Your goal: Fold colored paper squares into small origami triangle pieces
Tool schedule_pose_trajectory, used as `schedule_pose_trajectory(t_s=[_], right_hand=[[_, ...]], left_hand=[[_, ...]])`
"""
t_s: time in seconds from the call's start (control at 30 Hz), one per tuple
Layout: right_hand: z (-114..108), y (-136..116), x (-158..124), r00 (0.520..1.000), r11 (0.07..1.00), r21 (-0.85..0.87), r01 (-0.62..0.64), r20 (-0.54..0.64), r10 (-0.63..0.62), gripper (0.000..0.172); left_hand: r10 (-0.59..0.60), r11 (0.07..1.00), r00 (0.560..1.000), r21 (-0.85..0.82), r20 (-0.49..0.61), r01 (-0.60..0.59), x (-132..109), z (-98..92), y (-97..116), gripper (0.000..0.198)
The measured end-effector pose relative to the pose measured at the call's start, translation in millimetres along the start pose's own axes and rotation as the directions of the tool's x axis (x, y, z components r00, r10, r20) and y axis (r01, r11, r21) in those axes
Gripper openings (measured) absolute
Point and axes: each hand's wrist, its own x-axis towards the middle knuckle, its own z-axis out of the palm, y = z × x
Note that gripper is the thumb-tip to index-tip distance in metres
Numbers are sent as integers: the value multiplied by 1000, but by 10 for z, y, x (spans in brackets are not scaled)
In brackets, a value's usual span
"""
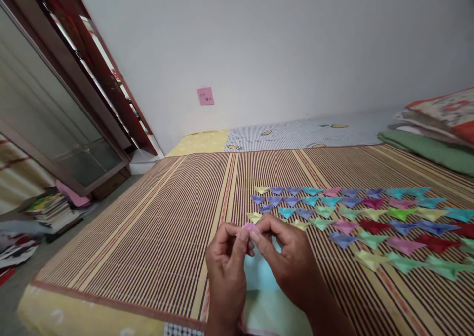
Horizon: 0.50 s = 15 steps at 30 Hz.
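Observation:
A small piece of folded pink paper (250, 226) is pinched between the fingertips of both my hands. My left hand (226, 262) grips its left side, thumb pressed against the fingers. On the right side, my right hand (287, 257) holds it the same way. Most of the paper is hidden behind the thumbs. Below my hands lie a light blue sheet (257, 272) and a pale green sheet (274, 314), partly covered by my hands and wrists. Rows of folded paper pieces in many colours, such as a dark red one (374, 226), spread out to the right.
A striped bamboo mat (148, 237) covers the bed. Folded bedding (437, 148) is stacked at the far right. A pink note (205, 96) sticks to the white wall. At left stand a glass-panelled door (55, 94) and a pile of books (48, 210) on the floor.

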Motion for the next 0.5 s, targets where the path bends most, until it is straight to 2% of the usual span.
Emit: schedule_pose_trajectory(t_s=[0.2,0.3,0.43,0.5], right_hand=[[-53,1,15,996,996,50,-67,70,64,25],[-94,1,20,995,998,37,-47,86,43,22],[-123,31,26,999,998,-59,2,49,1,20],[-131,56,31,999,994,-106,27,48,-22,19]], left_hand=[[-99,992,993,-74,56,103,55,-61,31,19],[-84,991,994,-103,65,91,54,-69,3,17],[-91,980,995,-177,30,95,49,-60,-34,19],[-79,984,995,-157,57,87,69,-64,-34,17]])
